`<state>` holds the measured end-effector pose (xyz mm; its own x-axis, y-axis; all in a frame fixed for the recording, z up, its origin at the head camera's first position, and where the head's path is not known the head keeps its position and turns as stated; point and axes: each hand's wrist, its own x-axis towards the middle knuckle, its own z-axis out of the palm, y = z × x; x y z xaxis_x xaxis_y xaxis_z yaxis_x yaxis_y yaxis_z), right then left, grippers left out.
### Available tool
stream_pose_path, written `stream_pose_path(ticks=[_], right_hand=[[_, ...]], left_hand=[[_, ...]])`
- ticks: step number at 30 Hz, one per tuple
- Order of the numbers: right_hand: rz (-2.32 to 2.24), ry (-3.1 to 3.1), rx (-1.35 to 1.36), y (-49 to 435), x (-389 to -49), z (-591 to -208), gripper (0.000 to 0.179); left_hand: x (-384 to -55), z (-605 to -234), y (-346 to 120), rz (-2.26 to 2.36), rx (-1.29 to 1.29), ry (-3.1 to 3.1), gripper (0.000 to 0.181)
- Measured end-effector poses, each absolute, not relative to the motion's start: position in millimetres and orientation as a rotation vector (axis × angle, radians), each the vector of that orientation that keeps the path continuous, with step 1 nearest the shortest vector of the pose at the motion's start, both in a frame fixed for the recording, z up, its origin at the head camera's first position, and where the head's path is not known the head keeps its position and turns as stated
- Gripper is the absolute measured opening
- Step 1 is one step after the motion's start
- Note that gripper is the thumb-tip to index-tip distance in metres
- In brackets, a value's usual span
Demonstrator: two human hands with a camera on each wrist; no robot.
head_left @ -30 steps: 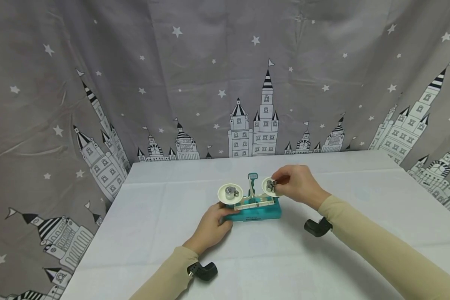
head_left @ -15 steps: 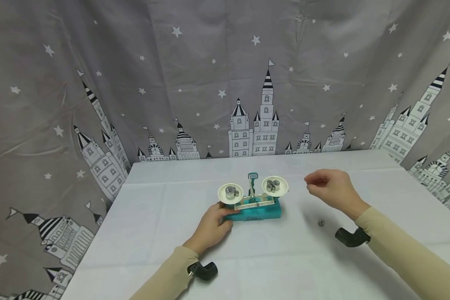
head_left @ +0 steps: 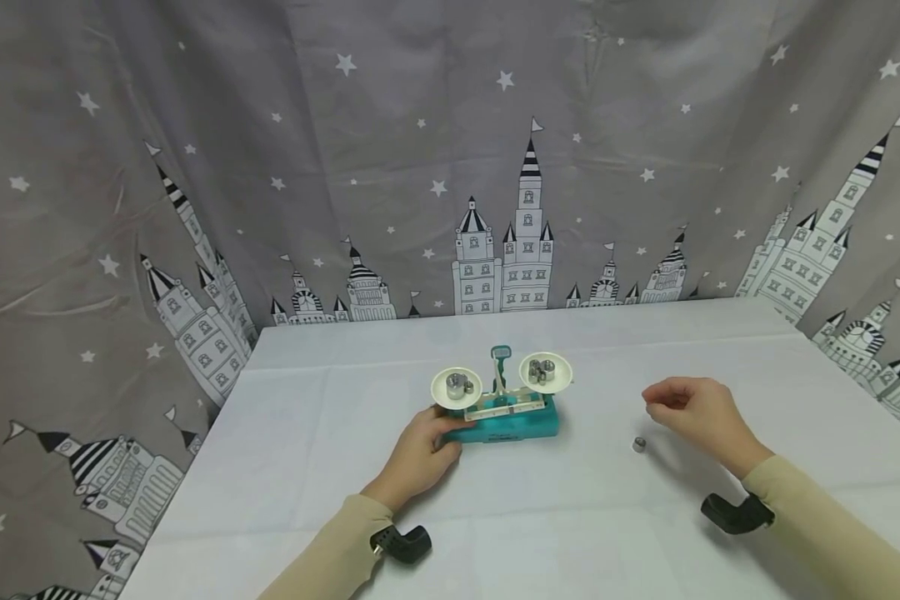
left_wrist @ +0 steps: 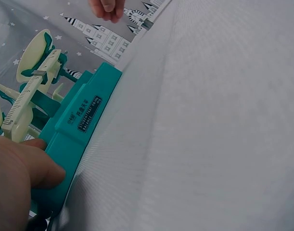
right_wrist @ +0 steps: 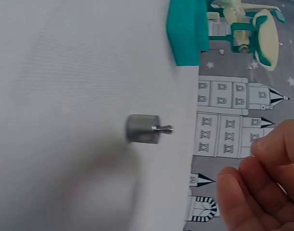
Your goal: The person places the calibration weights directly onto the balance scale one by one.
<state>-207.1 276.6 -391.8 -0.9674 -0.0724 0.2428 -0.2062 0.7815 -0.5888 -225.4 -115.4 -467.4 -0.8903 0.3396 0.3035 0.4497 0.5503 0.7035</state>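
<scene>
A teal tray balance [head_left: 504,425] with two cream pans stands on the white table. My left hand [head_left: 420,457] grips the left end of its base, with the thumb [left_wrist: 48,171] on the front face. Metal weights [head_left: 457,384] rest on the left pan, which sits lower than the right one. Several small weights [head_left: 542,370] lie on the right pan. A single metal weight [right_wrist: 144,129] with a knob stands on the table right of the balance. My right hand [head_left: 697,412] hovers above and right of it, fingers loosely bent and holding nothing.
The white table [head_left: 285,467] runs back to a grey curtain [head_left: 390,150] printed with castles and stars. Each wrist wears a black camera mount, such as the right one [head_left: 737,512].
My right hand has left the right pan, where small weights now lie, and moved right, then down toward the lone weight. The left hand has stayed on the base.
</scene>
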Motion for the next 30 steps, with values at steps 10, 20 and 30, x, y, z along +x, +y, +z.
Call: stream_pose_path(ticks=[10,20,30], right_hand=[[0.982,-2.883,0.215,278,-203,-412,0.016],[0.894,-2.957,0.321,276,-203,-419,0.022],[0.867,-2.983,0.397,273,-203,-422,0.018]], left_hand=[[-225,-465,-114,-1.264,-0.683,-2.649,0.034],[-226,-466,-115,-1.258,-0.677,-2.651,0.034],[-225,-467,-115,-1.269,-0.682,-2.644,0.035]])
